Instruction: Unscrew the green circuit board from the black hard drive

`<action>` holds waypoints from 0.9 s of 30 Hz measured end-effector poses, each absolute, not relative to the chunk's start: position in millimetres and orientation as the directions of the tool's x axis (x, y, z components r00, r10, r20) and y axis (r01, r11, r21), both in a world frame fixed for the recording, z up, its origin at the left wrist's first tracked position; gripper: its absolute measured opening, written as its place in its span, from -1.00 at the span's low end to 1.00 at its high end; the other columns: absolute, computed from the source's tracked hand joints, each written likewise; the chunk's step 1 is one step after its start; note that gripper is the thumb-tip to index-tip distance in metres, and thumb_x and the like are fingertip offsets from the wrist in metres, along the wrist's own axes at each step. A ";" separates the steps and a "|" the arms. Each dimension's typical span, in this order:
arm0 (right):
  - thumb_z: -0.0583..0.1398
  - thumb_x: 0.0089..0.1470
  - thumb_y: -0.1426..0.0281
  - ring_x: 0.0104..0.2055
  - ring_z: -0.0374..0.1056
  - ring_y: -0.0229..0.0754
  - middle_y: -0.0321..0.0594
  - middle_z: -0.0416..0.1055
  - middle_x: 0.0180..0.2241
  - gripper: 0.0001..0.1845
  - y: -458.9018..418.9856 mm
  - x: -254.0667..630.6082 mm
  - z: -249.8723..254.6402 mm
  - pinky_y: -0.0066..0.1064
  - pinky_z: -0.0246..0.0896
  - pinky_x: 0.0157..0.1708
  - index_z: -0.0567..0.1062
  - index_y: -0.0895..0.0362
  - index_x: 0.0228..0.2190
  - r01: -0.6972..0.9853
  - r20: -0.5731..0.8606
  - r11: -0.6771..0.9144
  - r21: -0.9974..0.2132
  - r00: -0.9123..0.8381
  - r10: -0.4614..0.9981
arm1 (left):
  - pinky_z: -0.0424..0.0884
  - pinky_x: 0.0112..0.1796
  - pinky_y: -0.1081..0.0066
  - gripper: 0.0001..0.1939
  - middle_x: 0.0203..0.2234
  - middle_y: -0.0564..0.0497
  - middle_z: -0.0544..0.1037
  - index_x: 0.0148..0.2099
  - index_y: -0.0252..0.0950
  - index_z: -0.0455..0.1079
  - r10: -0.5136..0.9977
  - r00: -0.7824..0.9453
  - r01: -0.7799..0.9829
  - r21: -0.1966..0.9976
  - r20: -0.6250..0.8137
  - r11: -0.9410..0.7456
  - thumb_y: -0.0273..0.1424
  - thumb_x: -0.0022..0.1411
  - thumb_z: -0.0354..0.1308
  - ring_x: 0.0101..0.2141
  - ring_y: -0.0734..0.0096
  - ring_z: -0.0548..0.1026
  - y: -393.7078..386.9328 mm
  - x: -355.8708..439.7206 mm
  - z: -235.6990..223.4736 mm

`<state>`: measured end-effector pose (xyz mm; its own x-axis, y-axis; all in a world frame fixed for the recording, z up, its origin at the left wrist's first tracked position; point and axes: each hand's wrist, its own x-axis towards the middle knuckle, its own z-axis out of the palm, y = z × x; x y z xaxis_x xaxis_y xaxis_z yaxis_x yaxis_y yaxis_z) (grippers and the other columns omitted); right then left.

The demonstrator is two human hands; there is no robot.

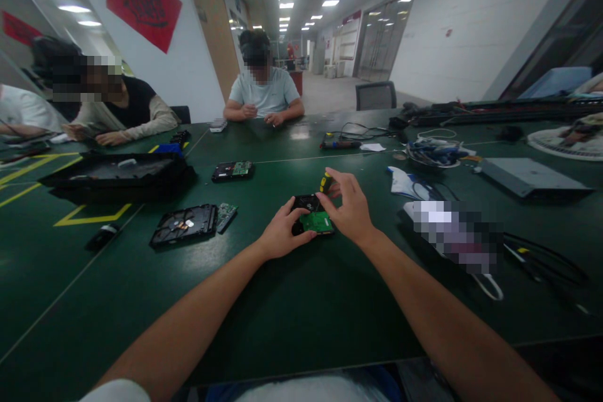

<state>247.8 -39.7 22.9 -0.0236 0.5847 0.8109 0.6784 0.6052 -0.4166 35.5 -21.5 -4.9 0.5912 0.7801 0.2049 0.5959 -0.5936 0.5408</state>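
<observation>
On the green table, a hard drive (316,222) lies with its green circuit board facing up. My left hand (282,232) grips its left side, thumb along the near edge and fingers over the far left corner. Above the drive's right side, my right hand (351,207) holds a screwdriver with a yellow and black handle (325,182) upright between fingers and thumb. The screwdriver's tip is too small to make out. Left of my hands lies another hard drive (183,226), black, with a loose circuit board (227,217) against its right side.
A third drive (233,170) lies farther back. A black tray (117,176) stands at left. To the right are a cable bundle (438,152), a grey metal box (532,177) and a pale, partly blurred object (424,226). Two co-workers (264,91) sit across the table.
</observation>
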 end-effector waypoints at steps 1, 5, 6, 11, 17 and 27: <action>0.20 0.25 0.37 -0.21 0.45 -0.11 -0.09 0.37 -0.02 -0.42 -39.6 247.8 22.6 -0.16 0.57 -0.19 0.26 -0.05 0.26 0.678 0.813 0.608 -0.413 -0.026 0.581 | 0.14 0.35 -0.01 -0.37 0.45 -0.32 0.06 0.26 -0.27 0.38 0.781 0.591 0.598 0.540 0.202 -0.592 -0.07 0.25 0.28 0.45 -0.10 0.00 -21.7 35.5 -4.4; 0.14 0.27 0.42 -0.15 0.47 -0.12 -0.07 0.37 0.04 -0.41 -40.2 247.6 23.0 -0.15 0.55 -0.09 0.22 -0.04 0.29 0.670 0.814 0.618 -0.411 -0.036 0.580 | 0.14 0.35 -0.02 -0.37 0.45 -0.32 0.05 0.26 -0.27 0.37 0.785 0.592 0.609 0.539 0.181 -0.583 -0.06 0.25 0.28 0.45 -0.10 -0.01 -22.9 35.2 -2.2; 0.14 0.27 0.41 -0.16 0.47 -0.12 -0.08 0.37 0.04 -0.42 -40.4 247.5 23.2 -0.16 0.56 -0.10 0.23 -0.04 0.29 0.670 0.811 0.615 -0.417 -0.032 0.584 | 0.14 0.34 -0.03 -0.37 0.45 -0.32 0.05 0.26 -0.26 0.37 0.785 0.592 0.609 0.538 0.180 -0.583 -0.06 0.25 0.27 0.45 -0.11 -0.01 -23.1 35.1 -1.8; 0.17 0.27 0.36 -0.18 0.46 -0.10 -0.09 0.39 -0.01 -0.42 -41.4 247.4 24.1 -0.14 0.56 -0.15 0.25 -0.05 0.28 0.684 0.808 0.602 -0.411 -0.031 0.588 | 0.14 0.34 -0.06 -0.37 0.46 -0.32 0.04 0.26 -0.25 0.36 0.781 0.595 0.604 0.537 0.188 -0.590 -0.05 0.26 0.27 0.45 -0.12 -0.02 -22.8 34.4 -2.4; 0.16 0.27 0.36 -0.20 0.45 -0.10 -0.07 0.37 -0.01 -0.42 -39.6 248.4 22.3 -0.14 0.57 -0.19 0.22 -0.04 0.28 0.683 0.790 0.588 -0.433 -0.026 0.612 | 0.14 0.34 -0.06 -0.37 0.46 -0.28 0.05 0.27 -0.22 0.36 0.783 0.593 0.603 0.542 0.185 -0.585 -0.05 0.25 0.27 0.45 -0.10 -0.02 -21.4 34.0 -4.8; 0.17 0.25 0.38 -0.23 0.45 -0.12 -0.06 0.36 -0.01 -0.43 -39.8 249.5 25.4 -0.13 0.56 -0.18 0.25 0.01 0.26 0.664 0.794 0.608 -0.434 -0.036 0.606 | 0.12 0.35 -0.04 -0.37 0.46 -0.32 0.03 0.26 -0.25 0.36 0.783 0.594 0.602 0.543 0.185 -0.585 -0.07 0.25 0.29 0.45 -0.12 -0.01 -21.8 34.3 -4.5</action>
<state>249.5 -39.8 25.4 -0.0358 0.6063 0.7945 0.6642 0.6084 -0.4344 34.3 -21.8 -4.5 0.5940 0.7828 0.1854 0.6019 -0.5853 0.5432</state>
